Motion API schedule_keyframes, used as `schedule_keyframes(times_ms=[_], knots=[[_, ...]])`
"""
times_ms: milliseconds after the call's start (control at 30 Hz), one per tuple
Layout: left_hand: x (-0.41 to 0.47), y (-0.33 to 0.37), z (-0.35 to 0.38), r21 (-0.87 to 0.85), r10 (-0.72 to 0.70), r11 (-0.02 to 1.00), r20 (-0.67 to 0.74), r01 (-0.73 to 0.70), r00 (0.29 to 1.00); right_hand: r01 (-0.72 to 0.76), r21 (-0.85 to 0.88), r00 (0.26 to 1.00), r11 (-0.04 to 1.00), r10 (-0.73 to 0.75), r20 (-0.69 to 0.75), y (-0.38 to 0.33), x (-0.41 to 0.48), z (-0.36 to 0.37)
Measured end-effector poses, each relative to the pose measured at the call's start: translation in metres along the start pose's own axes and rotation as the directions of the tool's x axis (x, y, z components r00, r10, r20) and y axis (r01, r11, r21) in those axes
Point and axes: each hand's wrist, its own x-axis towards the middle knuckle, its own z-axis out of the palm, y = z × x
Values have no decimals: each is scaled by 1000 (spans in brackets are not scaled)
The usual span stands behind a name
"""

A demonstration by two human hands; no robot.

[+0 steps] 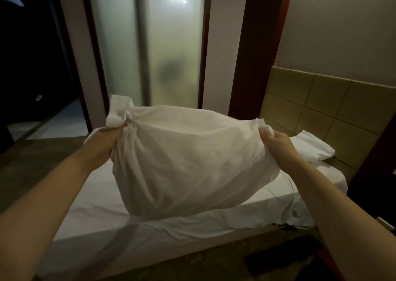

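Pillow [188, 165] was mostly cased, left hand [105, 141] and right hand [276, 141] gripping its open corners above the bed [96, 216], closing and placing left.

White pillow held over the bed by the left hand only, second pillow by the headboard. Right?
No: the head view shows both hands on it. The left hand and the right hand each grip a top corner of the white pillow over the bed; the second pillow lies by the headboard.
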Motion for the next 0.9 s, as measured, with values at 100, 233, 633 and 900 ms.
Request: schedule_keyframes(times_ms=[100, 233, 633, 900], knots=[[2, -26, 8, 76, -204, 978, 200, 193, 958, -102, -443, 941, 891, 232, 248, 38, 17, 10], [4, -76, 22, 134, -337, 941, 273, 311, 901, -194, -520, 757, 832, 464, 460, 84, 27, 21], [100, -158, 56, 202, -401, 897, -8, 394, 916, -195, -114, 962, 974, 212, 171, 144, 116, 79], [307, -209, 58, -81, -414, 907, 17, 414, 910, -130, -60, 992, 990, 129, -7, 156, 327, 185]])
